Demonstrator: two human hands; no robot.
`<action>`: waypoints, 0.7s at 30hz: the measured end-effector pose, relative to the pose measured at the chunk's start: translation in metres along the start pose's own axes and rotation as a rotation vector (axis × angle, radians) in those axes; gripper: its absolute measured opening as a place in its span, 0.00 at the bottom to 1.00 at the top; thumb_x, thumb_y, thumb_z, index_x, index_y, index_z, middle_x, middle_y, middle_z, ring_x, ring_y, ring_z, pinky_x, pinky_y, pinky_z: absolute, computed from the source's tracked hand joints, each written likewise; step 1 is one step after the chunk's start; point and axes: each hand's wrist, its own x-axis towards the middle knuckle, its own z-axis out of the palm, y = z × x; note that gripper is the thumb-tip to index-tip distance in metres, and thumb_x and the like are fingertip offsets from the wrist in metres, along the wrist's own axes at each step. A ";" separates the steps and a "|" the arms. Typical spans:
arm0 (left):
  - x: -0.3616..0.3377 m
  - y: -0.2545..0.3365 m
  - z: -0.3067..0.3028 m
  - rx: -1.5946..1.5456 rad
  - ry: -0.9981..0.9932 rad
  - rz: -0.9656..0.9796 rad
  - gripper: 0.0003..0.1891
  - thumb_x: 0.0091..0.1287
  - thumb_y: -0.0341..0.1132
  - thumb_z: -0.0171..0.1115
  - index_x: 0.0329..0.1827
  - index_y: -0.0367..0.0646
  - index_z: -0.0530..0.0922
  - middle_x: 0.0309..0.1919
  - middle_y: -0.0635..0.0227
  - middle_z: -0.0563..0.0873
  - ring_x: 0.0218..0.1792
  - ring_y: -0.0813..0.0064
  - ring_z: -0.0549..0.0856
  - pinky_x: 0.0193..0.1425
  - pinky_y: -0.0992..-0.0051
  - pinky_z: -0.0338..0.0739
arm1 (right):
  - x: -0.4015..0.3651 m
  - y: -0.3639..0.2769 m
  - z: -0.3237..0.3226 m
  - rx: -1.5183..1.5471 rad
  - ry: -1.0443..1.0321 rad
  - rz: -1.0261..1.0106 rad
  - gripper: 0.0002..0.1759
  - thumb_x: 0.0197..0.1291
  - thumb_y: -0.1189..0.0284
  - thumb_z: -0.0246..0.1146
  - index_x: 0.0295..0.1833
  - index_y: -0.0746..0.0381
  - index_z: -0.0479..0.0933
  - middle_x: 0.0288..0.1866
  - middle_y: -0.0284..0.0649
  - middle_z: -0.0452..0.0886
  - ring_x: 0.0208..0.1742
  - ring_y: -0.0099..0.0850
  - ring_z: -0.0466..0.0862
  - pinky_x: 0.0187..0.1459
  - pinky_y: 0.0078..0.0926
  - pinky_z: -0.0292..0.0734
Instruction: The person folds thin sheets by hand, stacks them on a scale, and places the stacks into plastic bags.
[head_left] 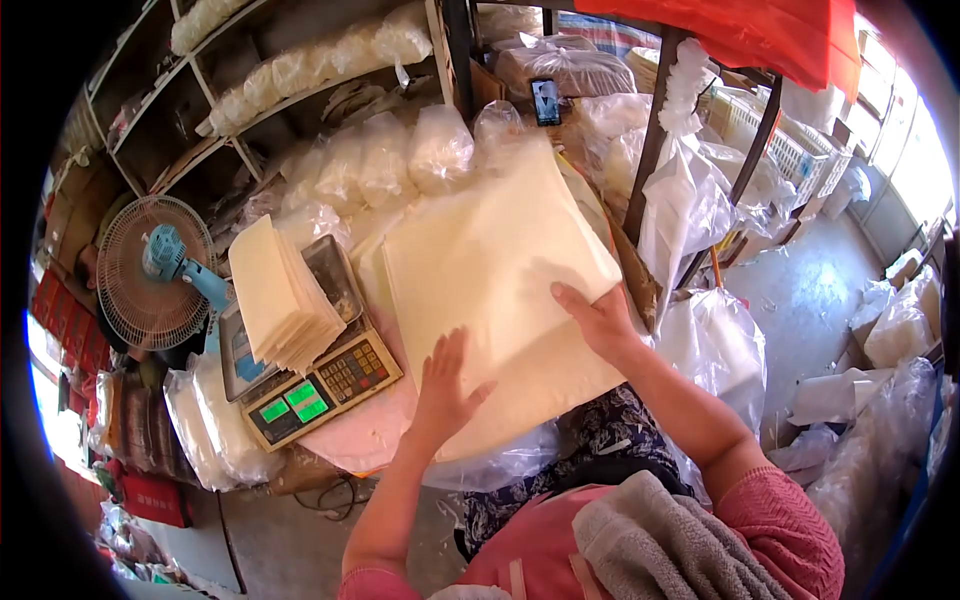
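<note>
A large stack of cream-coloured sheets point(490, 260) lies in front of me. My left hand point(447, 388) rests on its near left part, fingers spread and thumb apart. At the right edge my right hand point(598, 318) grips the sheets, thumb on top and the other fingers hidden underneath. To the left, a smaller pile of folded cream sheets point(280, 295) sits on a digital scale point(335, 385) with a lit green display. A pink sheet point(365, 430) shows under the near left side of the stack.
A fan point(155, 272) stands at the left. Bagged bundles point(440, 145) line the back, beside a phone point(545, 102). Dark metal posts point(655, 130) rise at the right, with a plastic bag point(685, 195) hanging there. Shelves point(200, 75) hold more bags.
</note>
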 end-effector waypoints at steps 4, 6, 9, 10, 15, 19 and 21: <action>-0.008 -0.037 0.006 -0.647 0.220 -0.200 0.44 0.59 0.38 0.70 0.74 0.37 0.53 0.71 0.54 0.62 0.70 0.54 0.64 0.73 0.64 0.58 | -0.010 -0.041 -0.005 -0.527 -0.384 -0.583 0.24 0.57 0.76 0.62 0.61 0.61 0.74 0.60 0.43 0.77 0.62 0.40 0.76 0.61 0.36 0.74; -0.018 -0.063 0.013 -0.616 0.183 -0.205 0.38 0.62 0.37 0.67 0.72 0.38 0.57 0.70 0.56 0.64 0.69 0.60 0.66 0.72 0.66 0.60 | -0.006 -0.007 -0.012 -0.592 -0.527 -0.857 0.32 0.50 0.77 0.64 0.65 0.59 0.72 0.66 0.44 0.73 0.69 0.45 0.69 0.69 0.39 0.65; -0.038 -0.068 0.014 -0.327 0.054 -0.036 0.26 0.65 0.34 0.62 0.66 0.41 0.68 0.66 0.59 0.71 0.68 0.67 0.67 0.72 0.69 0.60 | -0.012 0.074 -0.032 -0.613 -0.662 -0.687 0.27 0.52 0.79 0.63 0.62 0.58 0.75 0.65 0.45 0.74 0.68 0.44 0.70 0.68 0.38 0.65; -0.046 -0.065 0.013 -0.284 0.022 0.018 0.23 0.65 0.33 0.61 0.64 0.41 0.71 0.65 0.59 0.73 0.68 0.68 0.67 0.72 0.70 0.60 | -0.017 0.089 -0.037 -0.542 -0.678 -0.574 0.25 0.53 0.79 0.63 0.60 0.58 0.77 0.64 0.45 0.75 0.67 0.43 0.72 0.68 0.36 0.66; -0.036 -0.039 -0.007 -0.574 -0.303 -0.443 0.20 0.59 0.31 0.65 0.56 0.43 0.79 0.51 0.62 0.84 0.56 0.64 0.79 0.67 0.64 0.65 | -0.013 0.088 -0.039 -0.597 -0.344 0.209 0.21 0.58 0.64 0.66 0.55 0.61 0.78 0.53 0.47 0.82 0.55 0.36 0.81 0.55 0.32 0.74; -0.020 -0.040 0.017 -0.901 0.026 -0.650 0.29 0.58 0.35 0.68 0.64 0.44 0.71 0.57 0.59 0.79 0.59 0.57 0.76 0.66 0.56 0.65 | 0.016 0.116 -0.033 -0.496 -0.221 0.091 0.26 0.56 0.61 0.67 0.56 0.66 0.75 0.48 0.51 0.82 0.48 0.42 0.82 0.50 0.35 0.75; -0.014 -0.035 0.028 -0.278 0.159 -0.492 0.34 0.59 0.43 0.68 0.68 0.44 0.67 0.65 0.56 0.71 0.64 0.55 0.70 0.69 0.53 0.61 | 0.024 0.114 -0.025 -0.647 -0.158 0.192 0.27 0.55 0.62 0.67 0.56 0.68 0.74 0.47 0.52 0.82 0.48 0.45 0.81 0.50 0.36 0.75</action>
